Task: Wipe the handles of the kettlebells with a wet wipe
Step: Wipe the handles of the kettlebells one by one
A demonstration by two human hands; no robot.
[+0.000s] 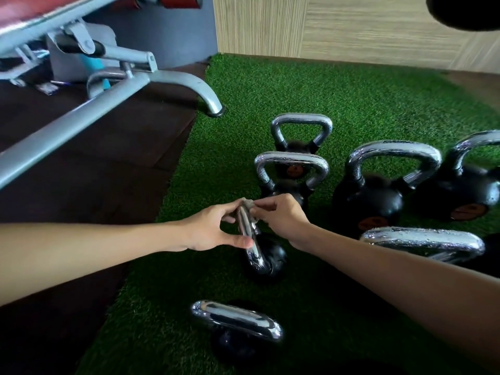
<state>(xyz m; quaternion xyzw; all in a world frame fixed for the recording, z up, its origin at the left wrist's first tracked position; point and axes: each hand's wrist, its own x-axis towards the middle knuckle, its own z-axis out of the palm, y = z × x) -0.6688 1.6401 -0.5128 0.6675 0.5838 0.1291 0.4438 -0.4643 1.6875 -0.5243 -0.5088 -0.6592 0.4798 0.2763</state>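
Two bare forearms show, the left forearm (94,247) reaching in from 9 o'clock and the right forearm (392,274) from 4 o'clock, both slim and uncovered down to the wrist, ending in the left grip (212,228) and right grip (284,215) with bare fingers.

Kettlebells (370,204) crowd right, ahead; bench leg (201,89) stands far-left; turf (216,158) between open.

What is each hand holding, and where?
Left hand grips the small black kettlebell's chrome handle; right hand pinches the grey wet wipe against the handle's top.
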